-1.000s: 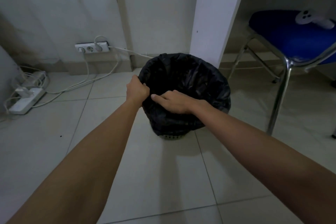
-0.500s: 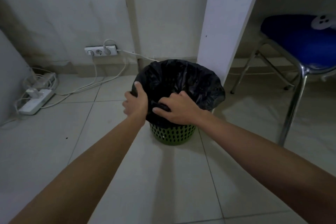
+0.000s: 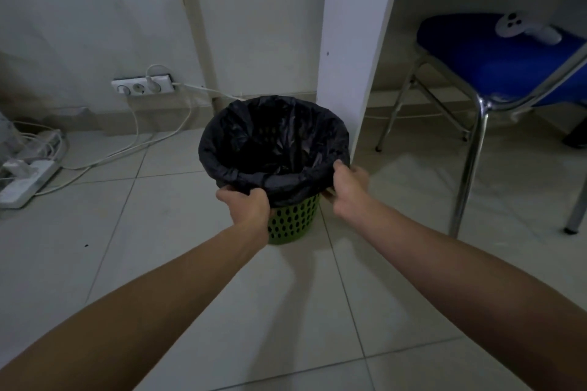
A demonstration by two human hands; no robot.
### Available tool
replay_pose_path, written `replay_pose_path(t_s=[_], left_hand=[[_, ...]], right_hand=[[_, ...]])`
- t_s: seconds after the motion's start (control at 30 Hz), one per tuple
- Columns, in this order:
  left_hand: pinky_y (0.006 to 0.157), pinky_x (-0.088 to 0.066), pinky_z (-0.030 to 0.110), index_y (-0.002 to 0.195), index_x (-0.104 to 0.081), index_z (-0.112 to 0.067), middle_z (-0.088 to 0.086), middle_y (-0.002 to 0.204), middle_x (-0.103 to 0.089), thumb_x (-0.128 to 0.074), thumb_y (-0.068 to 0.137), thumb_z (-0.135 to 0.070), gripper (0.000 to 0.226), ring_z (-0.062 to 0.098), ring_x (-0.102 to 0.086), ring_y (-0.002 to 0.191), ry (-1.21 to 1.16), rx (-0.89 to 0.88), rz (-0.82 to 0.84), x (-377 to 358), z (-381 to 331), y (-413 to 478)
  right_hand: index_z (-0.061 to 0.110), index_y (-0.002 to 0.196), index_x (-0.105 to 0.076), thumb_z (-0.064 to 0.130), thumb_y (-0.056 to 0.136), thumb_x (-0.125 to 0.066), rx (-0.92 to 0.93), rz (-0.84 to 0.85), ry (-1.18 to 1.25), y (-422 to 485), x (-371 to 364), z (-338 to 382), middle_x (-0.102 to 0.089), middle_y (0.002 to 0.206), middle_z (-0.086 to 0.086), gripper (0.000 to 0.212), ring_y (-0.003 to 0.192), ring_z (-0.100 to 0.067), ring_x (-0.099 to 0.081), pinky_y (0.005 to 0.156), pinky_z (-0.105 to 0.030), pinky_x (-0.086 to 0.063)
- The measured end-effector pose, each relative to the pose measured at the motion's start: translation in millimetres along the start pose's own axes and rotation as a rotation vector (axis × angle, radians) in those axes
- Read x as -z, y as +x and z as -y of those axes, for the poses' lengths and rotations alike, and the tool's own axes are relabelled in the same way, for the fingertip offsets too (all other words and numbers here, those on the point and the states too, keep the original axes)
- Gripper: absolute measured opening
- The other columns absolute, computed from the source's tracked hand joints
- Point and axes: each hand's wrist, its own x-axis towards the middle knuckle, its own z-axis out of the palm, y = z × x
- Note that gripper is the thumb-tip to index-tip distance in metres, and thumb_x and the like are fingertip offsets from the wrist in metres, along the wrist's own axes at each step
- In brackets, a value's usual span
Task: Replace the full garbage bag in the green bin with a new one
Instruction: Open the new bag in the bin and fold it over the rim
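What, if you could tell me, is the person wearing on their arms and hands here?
Nothing that shows: both forearms are bare for their whole visible length, with no sleeves in view. The left hand and right hand carry no gloves, and no watch, bracelet or ring can be seen.

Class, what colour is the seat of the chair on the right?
Blue; the chair seat shows best, and only, in the head view.

The black bag (image 3: 276, 149) covers the upper part of the green bin (image 3: 293, 219), and the left hand (image 3: 246, 205) hides part of the bin's lower left side. At lower centre, both hands' fingertips curl out of sight into the bag's folded edge, the right hand (image 3: 347, 186) at the rim's right. The blue chair (image 3: 495, 57) is cut off by the right edge, and the power strips (image 3: 22, 179) by the left edge.
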Motion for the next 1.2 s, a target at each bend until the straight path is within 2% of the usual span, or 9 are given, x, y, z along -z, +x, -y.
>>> replay_pose_path(t_s=[0.07,0.27,0.37,0.57,0.67,0.73,0.83,1.1,1.2], left_hand=[[0.065,-0.052,0.035,0.119,-0.027,-0.012,0.005,0.099,-0.043,-0.044,0.089,0.003,0.037,0.018,-0.048,0.075,0.012,-0.030,-0.026,0.6,-0.8,5.0],[0.077,-0.052,0.032,0.104,-0.048,-0.007,0.012,0.101,-0.056,-0.046,0.092,0.002,0.015,0.027,-0.058,0.086,-0.258,0.102,-0.162,1.8,-9.1,19.4],[0.083,-0.058,0.039,0.110,-0.055,-0.004,0.014,0.109,-0.064,-0.046,0.091,0.005,0.023,0.031,-0.065,0.097,-0.478,0.191,-0.073,1.7,-11.3,16.2],[0.070,-0.057,0.033,0.127,-0.048,0.001,0.022,0.124,-0.058,-0.051,0.087,0.016,0.042,0.029,-0.064,0.091,-0.562,0.174,-0.086,5.2,4.9,14.2],[0.074,-0.059,0.037,0.130,-0.049,0.009,0.026,0.124,-0.061,-0.055,0.092,0.010,0.038,0.033,-0.067,0.101,-0.588,0.202,-0.090,4.5,10.6,14.6],[0.081,-0.059,0.042,0.125,-0.051,0.003,0.023,0.122,-0.062,-0.058,0.095,0.003,0.031,0.032,-0.067,0.103,-0.577,0.199,-0.057,1.8,12.3,10.9],[0.088,-0.059,0.044,0.109,-0.060,-0.009,0.017,0.114,-0.067,-0.064,0.091,0.002,0.021,0.031,-0.068,0.100,-0.487,0.176,0.000,-4.6,17.3,3.8],[0.093,-0.057,0.046,0.094,-0.072,-0.016,0.012,0.104,-0.074,-0.061,0.090,-0.003,0.017,0.030,-0.070,0.101,-0.236,0.026,0.006,-11.0,19.8,-10.3],[0.087,-0.058,0.036,0.101,-0.069,-0.015,0.010,0.105,-0.072,-0.057,0.093,-0.004,0.018,0.027,-0.068,0.092,-0.202,0.002,0.077,-4.6,20.4,-9.7]], right_hand=[[0.010,0.120,-0.052,0.024,0.098,-0.063,0.016,-0.003,0.031,-4.4,-1.2,-3.3,-0.065,0.110,-0.012,0.028,0.097,-0.030,-0.067,0.090,-0.051,-0.059],[0.008,0.113,-0.045,0.009,0.102,-0.051,-0.035,0.136,0.134,-17.1,-6.9,-22.2,-0.061,0.118,-0.016,0.012,0.100,-0.028,-0.063,0.097,-0.047,-0.053],[0.004,0.118,-0.046,0.004,0.102,-0.049,-0.088,0.189,0.269,-18.5,-13.7,-28.7,-0.061,0.125,-0.019,0.016,0.104,-0.033,-0.063,0.091,-0.044,-0.053],[0.015,0.128,-0.048,0.039,0.104,-0.050,-0.197,0.092,0.584,-31.5,-32.6,-51.5,-0.060,0.123,-0.006,0.034,0.112,-0.028,-0.061,0.107,-0.044,-0.048],[0.011,0.126,-0.050,0.019,0.104,-0.053,-0.214,0.145,0.705,-34.9,-34.5,-66.9,-0.060,0.132,-0.013,0.023,0.115,-0.028,-0.060,0.109,-0.044,-0.046],[0.014,0.106,-0.053,0.007,0.103,-0.054,-0.161,0.112,0.699,-37.2,-34.2,-69.4,-0.063,0.119,-0.014,0.008,0.107,-0.027,-0.061,0.101,-0.042,-0.051],[0.017,0.091,-0.060,0.006,0.101,-0.057,-0.056,0.066,0.543,-44.6,-40.4,-68.2,-0.069,0.103,-0.008,0.015,0.097,-0.024,-0.065,0.079,-0.034,-0.056],[0.010,0.104,-0.073,0.008,0.100,-0.057,0.126,0.105,0.273,-59.1,-45.6,-79.4,-0.075,0.105,-0.010,0.017,0.102,-0.028,-0.072,0.089,-0.037,-0.061],[0.015,0.097,-0.075,0.027,0.102,-0.058,0.148,0.158,0.251,-70.3,-38.1,-74.3,-0.077,0.099,-0.006,0.022,0.099,-0.023,-0.073,0.088,-0.037,-0.061]])
